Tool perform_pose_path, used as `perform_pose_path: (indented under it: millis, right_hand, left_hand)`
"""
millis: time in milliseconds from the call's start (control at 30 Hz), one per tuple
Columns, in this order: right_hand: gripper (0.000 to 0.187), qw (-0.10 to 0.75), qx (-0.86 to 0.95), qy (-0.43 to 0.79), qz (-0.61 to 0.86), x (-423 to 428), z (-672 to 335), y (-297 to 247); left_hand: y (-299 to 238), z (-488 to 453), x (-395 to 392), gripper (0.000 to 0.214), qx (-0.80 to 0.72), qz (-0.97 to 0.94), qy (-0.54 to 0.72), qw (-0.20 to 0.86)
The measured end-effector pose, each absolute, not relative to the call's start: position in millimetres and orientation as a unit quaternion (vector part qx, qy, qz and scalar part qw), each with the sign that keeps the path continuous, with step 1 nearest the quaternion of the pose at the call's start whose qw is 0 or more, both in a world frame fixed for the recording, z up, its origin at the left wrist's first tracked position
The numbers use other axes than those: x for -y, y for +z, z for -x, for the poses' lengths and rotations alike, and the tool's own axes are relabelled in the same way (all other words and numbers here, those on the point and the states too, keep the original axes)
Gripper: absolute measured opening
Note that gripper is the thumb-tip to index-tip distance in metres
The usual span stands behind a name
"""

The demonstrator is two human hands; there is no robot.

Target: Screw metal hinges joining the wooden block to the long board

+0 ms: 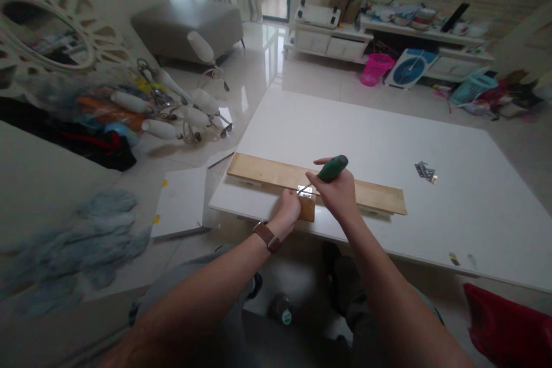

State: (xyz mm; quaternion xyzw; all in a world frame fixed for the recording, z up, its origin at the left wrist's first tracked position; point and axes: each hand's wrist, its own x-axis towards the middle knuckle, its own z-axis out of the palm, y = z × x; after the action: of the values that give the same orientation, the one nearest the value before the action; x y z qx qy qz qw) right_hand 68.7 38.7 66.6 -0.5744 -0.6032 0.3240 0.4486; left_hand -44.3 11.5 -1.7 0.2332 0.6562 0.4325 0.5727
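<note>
A long wooden plank (259, 171) lies across the near edge of a white table (388, 144). A small wooden block (307, 211) with a metal hinge (304, 190) on it sits against the plank's front. My right hand (338, 191) is closed round a green-handled screwdriver (332, 168), whose tip points down-left at the hinge. Beside the block, my left hand (288, 210), with a brown watch at the wrist, is closed and steadies it; what its fingers grip is partly hidden.
Spare metal hinges (426, 172) lie on the table to the right. A white panel (181, 202) lies on the floor at left, next to a lamp fixture with white shades (181, 109). A red object (509, 322) is at lower right. A pink basket (376, 68) stands beyond the table.
</note>
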Motion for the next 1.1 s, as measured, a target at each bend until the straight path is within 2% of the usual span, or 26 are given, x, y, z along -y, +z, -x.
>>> perform_pose_path:
  millis: [200,300,500,733,900,1100]
  right_hand:
    - [0.035,0.455,0.587,0.42,0.521,-42,-64,71]
    - [0.031,0.451,0.6,0.403,0.524,-42,-66,69]
    - [0.036,0.464,0.578,0.371,0.559,-37,-67,66]
    - [0.031,0.46,0.599,0.4,0.519,-32,-69,70]
    - [0.035,0.459,0.604,0.334,0.56,-37,-67,69]
    - [0.027,0.444,0.614,0.397,0.518,-41,-63,74]
  left_hand:
    - [5,41,-15,0.017,-0.632,-0.194,0.45,0.6]
    - [6,42,-15,0.016,-0.646,-0.205,0.438,0.591]
    - [9,42,-13,0.013,-0.658,-0.222,0.435,0.573]
    - [13,41,-11,0.008,-0.655,-0.207,0.439,0.579]
    - [11,44,-13,0.011,-0.67,-0.211,0.422,0.574]
    - [4,43,-14,0.011,-0.661,-0.187,0.427,0.588]
